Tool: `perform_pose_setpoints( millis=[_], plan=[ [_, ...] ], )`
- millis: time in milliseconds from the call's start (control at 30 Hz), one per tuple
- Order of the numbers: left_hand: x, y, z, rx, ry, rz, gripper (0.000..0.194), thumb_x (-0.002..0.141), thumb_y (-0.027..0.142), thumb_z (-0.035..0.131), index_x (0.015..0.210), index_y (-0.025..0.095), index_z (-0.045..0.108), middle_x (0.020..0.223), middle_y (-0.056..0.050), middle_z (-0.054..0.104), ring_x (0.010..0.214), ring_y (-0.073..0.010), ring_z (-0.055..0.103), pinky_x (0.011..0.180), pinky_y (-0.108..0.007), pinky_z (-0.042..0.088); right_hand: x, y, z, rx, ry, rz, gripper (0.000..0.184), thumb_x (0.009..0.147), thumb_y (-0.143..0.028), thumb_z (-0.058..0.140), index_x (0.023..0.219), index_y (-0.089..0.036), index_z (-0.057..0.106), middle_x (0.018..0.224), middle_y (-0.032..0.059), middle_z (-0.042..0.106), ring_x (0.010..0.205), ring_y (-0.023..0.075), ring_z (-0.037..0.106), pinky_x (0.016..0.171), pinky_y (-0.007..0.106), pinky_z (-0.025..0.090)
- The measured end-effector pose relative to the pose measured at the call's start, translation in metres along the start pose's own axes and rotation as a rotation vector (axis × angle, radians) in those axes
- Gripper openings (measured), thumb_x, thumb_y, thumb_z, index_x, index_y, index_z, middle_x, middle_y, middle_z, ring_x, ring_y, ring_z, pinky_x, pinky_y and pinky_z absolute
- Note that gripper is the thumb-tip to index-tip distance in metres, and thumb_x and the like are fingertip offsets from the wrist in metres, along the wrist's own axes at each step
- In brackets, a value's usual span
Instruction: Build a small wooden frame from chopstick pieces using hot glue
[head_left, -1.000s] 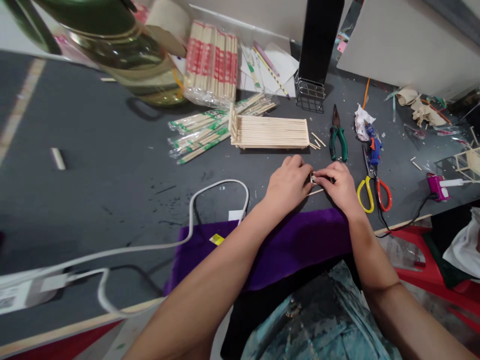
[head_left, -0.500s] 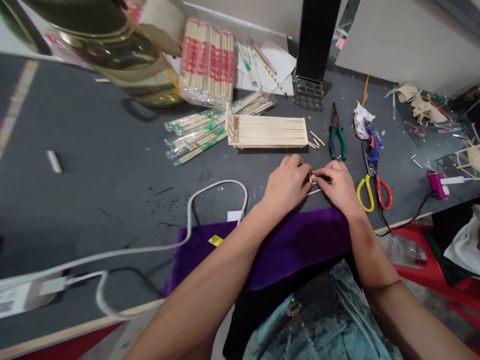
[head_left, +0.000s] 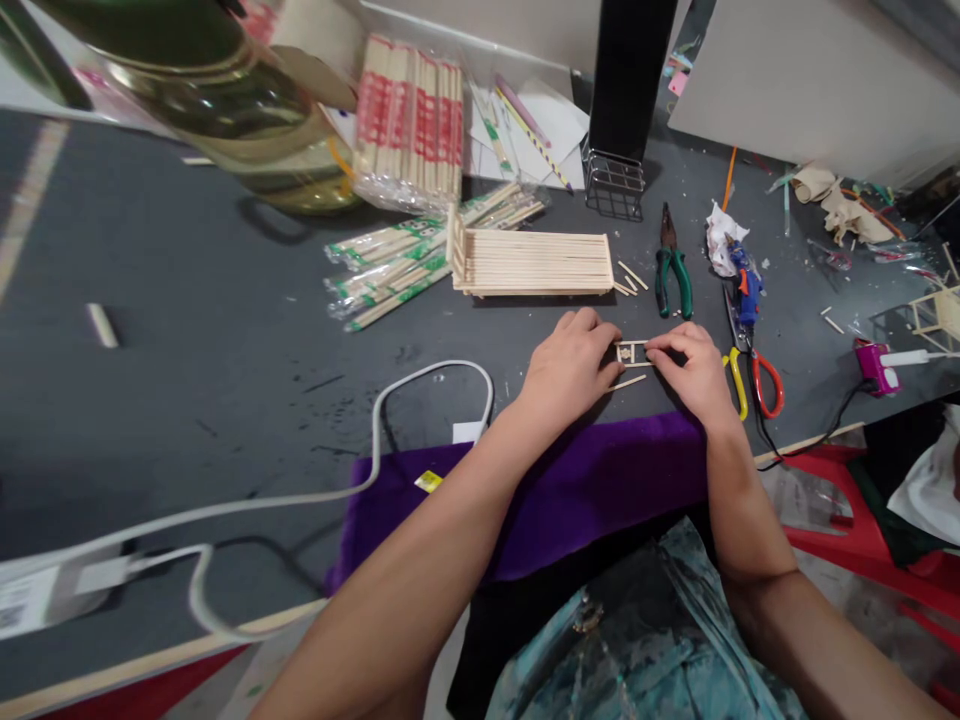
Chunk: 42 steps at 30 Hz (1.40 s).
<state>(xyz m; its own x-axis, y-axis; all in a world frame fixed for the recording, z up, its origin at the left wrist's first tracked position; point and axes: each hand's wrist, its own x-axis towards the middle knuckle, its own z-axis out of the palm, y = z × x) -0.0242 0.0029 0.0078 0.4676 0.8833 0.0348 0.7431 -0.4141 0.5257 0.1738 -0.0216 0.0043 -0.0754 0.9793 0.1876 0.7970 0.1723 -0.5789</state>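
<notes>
A small frame of thin wooden sticks, with a little pattern between its rails, lies low over the grey table between my hands. My left hand is closed on its left end, thumb and fingertips pinching it. At the other end, my right hand pinches the frame with thumb and forefinger. Part of the frame is hidden under the fingers. A loose stick lies just below it. Beyond my hands stands a slatted stick model shaped like a small bed, with short stick pieces beside its right end.
Pliers, a blue glue gun and scissors lie to the right. Packed chopsticks and a large bottle stand behind. A white cable crosses the left side; purple cloth covers the front edge.
My right hand has moved a little right, away from my left hand. More of the stick frame now shows between them. My left hand has barely moved.
</notes>
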Motion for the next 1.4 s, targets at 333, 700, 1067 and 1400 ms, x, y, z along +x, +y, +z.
perform_pose_setpoints(
  millis=[333, 700, 1067, 1400],
  plan=[
    [0.000, 0.003, 0.001, 0.029, -0.005, 0.001, 0.025, 0.091, 0.028, 0.064, 0.113, 0.016, 0.069, 0.112, -0.012, 0.061, 0.110, -0.0289, 0.057, 0.090, -0.039, 0.052, 0.002, -0.012, 0.008, -0.116, -0.056, -0.019, 0.005, 0.088, -0.026, 0.072, 0.088, -0.026, 0.076, 0.087, 0.0031, 0.064, 0.093, 0.0231, 0.056, 0.082, 0.037, 0.047],
    [0.000, 0.003, -0.002, 0.015, -0.033, -0.009, 0.026, 0.092, 0.028, 0.063, 0.114, 0.015, 0.070, 0.112, -0.013, 0.061, 0.111, -0.0297, 0.056, 0.090, -0.040, 0.053, 0.004, -0.013, 0.010, -0.126, -0.063, -0.011, 0.003, 0.087, -0.027, 0.073, 0.087, -0.025, 0.075, 0.088, 0.0037, 0.063, 0.094, 0.0232, 0.056, 0.081, 0.037, 0.046],
    [0.000, 0.001, -0.002, -0.005, -0.009, 0.003, 0.024, 0.091, 0.026, 0.063, 0.112, 0.017, 0.069, 0.110, -0.011, 0.061, 0.108, -0.0285, 0.057, 0.090, -0.040, 0.052, 0.004, -0.007, 0.008, -0.063, -0.058, -0.010, 0.008, 0.090, -0.024, 0.068, 0.085, -0.025, 0.074, 0.086, 0.0022, 0.064, 0.092, 0.0217, 0.057, 0.085, 0.037, 0.045],
    [0.000, 0.001, 0.001, -0.003, 0.002, 0.001, 0.025, 0.091, 0.027, 0.063, 0.112, 0.017, 0.069, 0.108, -0.011, 0.061, 0.105, -0.0276, 0.057, 0.089, -0.040, 0.051, 0.005, -0.006, 0.005, -0.055, -0.067, -0.085, 0.017, 0.092, -0.018, 0.064, 0.098, -0.029, 0.075, 0.092, 0.0027, 0.063, 0.097, 0.0211, 0.056, 0.090, 0.037, 0.046]
  ],
)
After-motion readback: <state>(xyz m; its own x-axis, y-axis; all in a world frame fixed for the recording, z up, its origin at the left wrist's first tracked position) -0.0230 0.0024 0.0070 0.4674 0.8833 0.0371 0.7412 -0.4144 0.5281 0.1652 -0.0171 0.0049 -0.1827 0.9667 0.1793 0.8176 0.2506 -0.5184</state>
